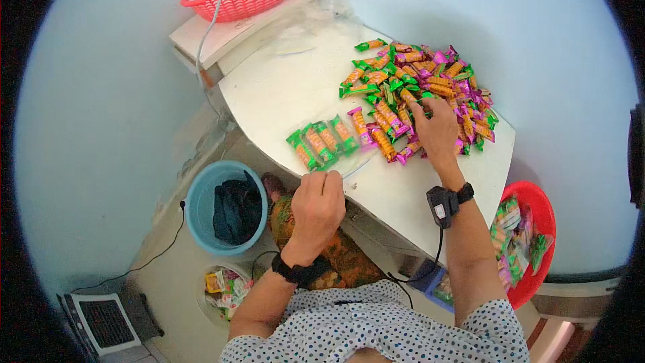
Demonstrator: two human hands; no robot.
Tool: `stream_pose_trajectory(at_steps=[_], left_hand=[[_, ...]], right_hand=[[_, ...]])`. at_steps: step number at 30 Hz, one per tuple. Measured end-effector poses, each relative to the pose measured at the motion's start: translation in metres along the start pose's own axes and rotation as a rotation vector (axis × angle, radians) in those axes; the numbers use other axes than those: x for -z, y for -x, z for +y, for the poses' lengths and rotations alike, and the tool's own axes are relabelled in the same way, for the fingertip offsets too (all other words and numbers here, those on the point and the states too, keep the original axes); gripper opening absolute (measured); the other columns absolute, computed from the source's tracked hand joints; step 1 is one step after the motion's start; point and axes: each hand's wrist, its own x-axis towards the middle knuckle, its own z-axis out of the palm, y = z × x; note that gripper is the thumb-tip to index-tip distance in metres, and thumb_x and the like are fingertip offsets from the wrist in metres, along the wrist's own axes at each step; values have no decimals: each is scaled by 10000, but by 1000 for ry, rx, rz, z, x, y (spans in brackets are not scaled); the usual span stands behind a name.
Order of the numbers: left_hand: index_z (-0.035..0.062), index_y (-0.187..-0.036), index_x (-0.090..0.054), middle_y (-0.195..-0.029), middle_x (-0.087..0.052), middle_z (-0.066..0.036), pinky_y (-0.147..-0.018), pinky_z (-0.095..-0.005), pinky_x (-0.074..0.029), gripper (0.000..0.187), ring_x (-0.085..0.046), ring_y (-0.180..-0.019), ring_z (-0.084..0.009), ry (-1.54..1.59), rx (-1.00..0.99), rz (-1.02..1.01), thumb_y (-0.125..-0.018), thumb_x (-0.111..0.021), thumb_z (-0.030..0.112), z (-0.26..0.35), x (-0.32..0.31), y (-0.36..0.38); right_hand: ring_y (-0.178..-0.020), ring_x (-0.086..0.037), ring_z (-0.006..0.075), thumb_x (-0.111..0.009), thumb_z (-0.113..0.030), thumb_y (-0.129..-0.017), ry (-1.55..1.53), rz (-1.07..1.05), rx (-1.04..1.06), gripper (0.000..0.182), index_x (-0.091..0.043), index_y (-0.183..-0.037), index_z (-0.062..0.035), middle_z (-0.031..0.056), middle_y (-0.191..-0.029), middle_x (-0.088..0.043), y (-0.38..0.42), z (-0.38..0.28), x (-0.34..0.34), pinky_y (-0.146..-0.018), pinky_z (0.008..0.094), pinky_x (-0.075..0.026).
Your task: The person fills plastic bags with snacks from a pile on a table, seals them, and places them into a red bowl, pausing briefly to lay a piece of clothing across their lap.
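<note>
Head view: left hand [319, 207] pinches the clear bag [355, 161], likely floppy, best rim-held; right hand [438, 133] among snack packets [440, 82], grip unclear.

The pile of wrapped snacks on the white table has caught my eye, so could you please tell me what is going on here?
A person is working at the white table with both bare hands. The right hand reaches into the pile of wrapped snacks, its fingertips at the packets. The left hand has its fingers drawn together at the table's near edge, by a few green-ended packets set apart from the pile; whether it pinches anything is unclear.
</note>
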Motion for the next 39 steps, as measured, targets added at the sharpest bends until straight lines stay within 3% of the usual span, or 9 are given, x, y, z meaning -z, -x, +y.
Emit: stream_pose_trajectory(at_steps=[7, 10, 13, 16, 19, 22, 25, 39], left_hand=[[31, -896, -610, -803, -571, -126, -627, -399, -504, 140, -593, -732, -311, 45, -4, -17, -788, -689, -7, 2, -2, -1], [29, -891, -609, -793, -567, -131, -625, -408, -505, 134, -595, -727, -320, 90, 20, 17, -789, -688, -6, 1, 0, -5], [30, -884, -608, -790, -569, -133, -622, -412, -506, 131, -597, -726, -325, 134, 27, 40, -788, -691, -2, 0, -2, -7], [35, -879, -610, -786, -575, -129, -615, -414, -507, 129, -601, -724, -323, 175, 54, 44, -786, -694, 4, 5, -6, -6], [39, -878, -611, -775, -578, -126, -606, -414, -506, 130, -604, -719, -321, 207, 78, 44, -784, -695, 4, 4, -6, -7], [46, -832, -571, -750, -531, -116, -593, -400, -492, 114, -582, -706, -307, 226, 81, 82, -786, -667, 6, 4, -7, -9], [48, -816, -558, -735, -514, -113, -587, -396, -488, 106, -575, -698, -303, 234, 101, 119, -794, -655, 10, 2, -7, -11], [41, -873, -640, -765, -602, -98, -596, -401, -511, 132, -617, -688, -298, 285, 104, 130, -764, -709, 13, 5, -5, -16]], right_hand=[[-758, -671, 296, -711, -224, -835, -96, 41, -59, 214, -731, -861, -12, 132, -853, -713, -6, -17, 23, -713, 386, -515], [-682, -658, 229, -719, -223, -831, -157, 19, -92, 232, -728, -867, 6, 92, -763, -706, -7, -19, 43, -664, 343, -502], [-553, -568, 123, -724, -227, -850, -333, -172, -194, 227, -731, -857, 0, 18, -645, -631, 0, -38, 81, -532, 278, -440], [-482, -450, 50, -713, -216, -881, -770, -406, -519, 204, -730, -850, -16, -33, -591, -541, 28, -51, 106, -443, 219, -329], [-457, -421, 41, -699, -193, -900, -855, -537, -630, 173, -718, -870, -23, -18, -613, -567, 63, -62, 112, -414, 211, -283], [-460, -441, 58, -690, -152, -902, -972, -658, -786, 173, -694, -944, 16, 36, -707, -643, 86, -68, 103, -416, 220, -298], [-458, -434, 63, -680, -150, -907, -1046, -675, -852, 170, -688, -946, 15, 39, -703, -639, 90, -75, 90, -413, 224, -292], [-459, -438, 58, -663, -140, -915, -990, -737, -833, 153, -676, -927, 12, 30, -713, -634, 79, -88, 70, -400, 222, -303]])
